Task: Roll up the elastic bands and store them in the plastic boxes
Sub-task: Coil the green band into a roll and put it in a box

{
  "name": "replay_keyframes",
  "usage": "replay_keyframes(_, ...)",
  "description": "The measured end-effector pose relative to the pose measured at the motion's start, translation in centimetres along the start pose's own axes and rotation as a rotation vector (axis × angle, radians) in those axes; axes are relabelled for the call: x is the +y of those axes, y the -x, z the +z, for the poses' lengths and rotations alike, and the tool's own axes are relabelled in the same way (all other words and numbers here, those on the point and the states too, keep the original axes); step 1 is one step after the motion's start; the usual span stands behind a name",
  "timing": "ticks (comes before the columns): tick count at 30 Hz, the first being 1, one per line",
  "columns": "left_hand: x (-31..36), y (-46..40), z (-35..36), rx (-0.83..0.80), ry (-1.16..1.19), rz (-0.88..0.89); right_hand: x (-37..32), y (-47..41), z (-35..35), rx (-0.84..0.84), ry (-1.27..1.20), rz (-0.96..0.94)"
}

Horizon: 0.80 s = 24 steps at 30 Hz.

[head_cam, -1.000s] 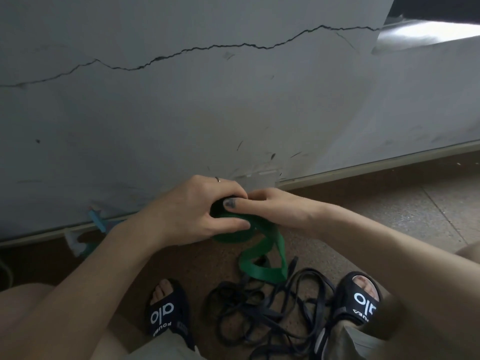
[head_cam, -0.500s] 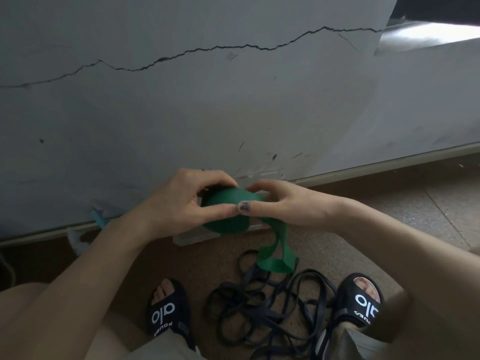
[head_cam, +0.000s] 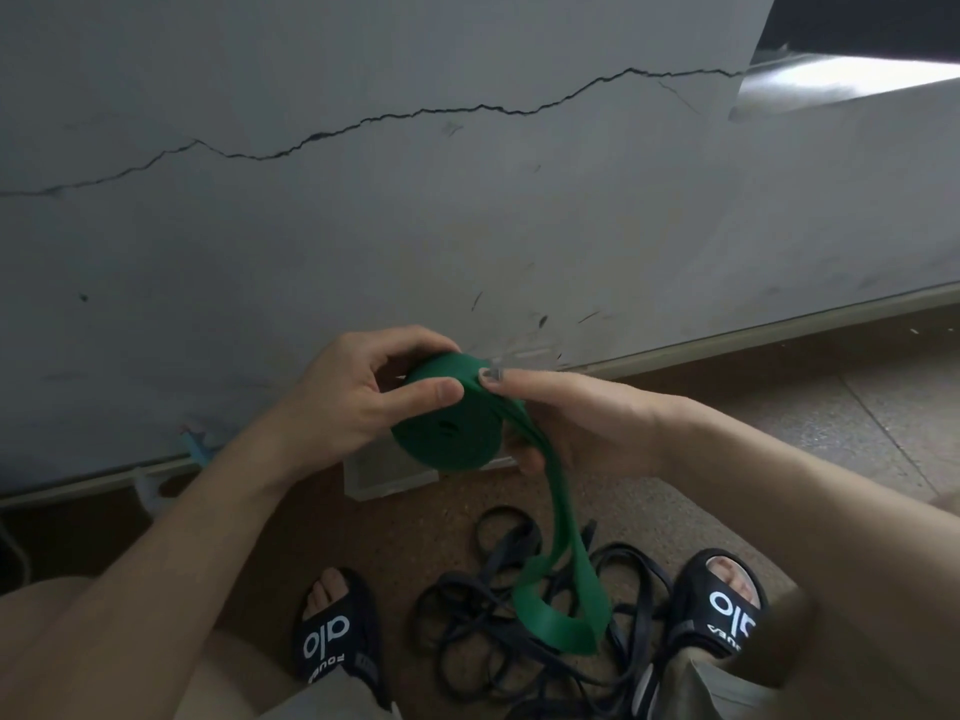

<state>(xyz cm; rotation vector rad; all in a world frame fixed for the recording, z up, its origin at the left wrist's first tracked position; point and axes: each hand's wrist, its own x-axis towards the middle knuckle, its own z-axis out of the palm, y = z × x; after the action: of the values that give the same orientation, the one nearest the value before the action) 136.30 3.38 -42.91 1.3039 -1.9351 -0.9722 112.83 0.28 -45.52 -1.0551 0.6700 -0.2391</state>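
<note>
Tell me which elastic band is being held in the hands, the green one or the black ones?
The green band. Both hands, left hand and right hand, grip its rolled part, and its tail hangs down. The black bands lie tangled on the floor, untouched.

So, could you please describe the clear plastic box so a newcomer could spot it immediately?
Find the cracked grey wall and follow its base to the floor. The clear plastic box sits there, beneath the green rolled band. Unlike the black tangled bands, it is rigid and transparent.

Both hands have lifted the green band, its roll grown thicker.
</note>
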Motion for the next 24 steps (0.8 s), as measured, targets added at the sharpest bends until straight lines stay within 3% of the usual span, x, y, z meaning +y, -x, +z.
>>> replay_keyframes(3,0.3,0.2,-0.1,-0.009,-0.003,-0.009,0.3,-0.3,-0.1,0.030,-0.014,-0.018)
replay_keyframes(9,0.6,0.4,1.2,-0.220,-0.241,-0.038,1.4,-1.3,0.8,0.295,0.390,0.022)
replay_keyframes(13,0.4,0.2,1.7,-0.264,-0.283,0.001,1.4,-1.5,0.8,0.228,0.384,0.101)
replay_keyframes(16,0.1,0.3,1.5,-0.211,-0.264,0.017,0.8,-0.8,-0.1,0.074,0.247,0.121)
replay_keyframes(19,0.0,0.5,1.3,-0.150,-0.271,0.039,0.4,-0.6,-0.6,0.026,0.155,0.112)
replay_keyframes(24,0.1,0.4,1.8,-0.227,-0.418,0.023,1.1,-1.7,0.6,0.283,0.384,0.077)
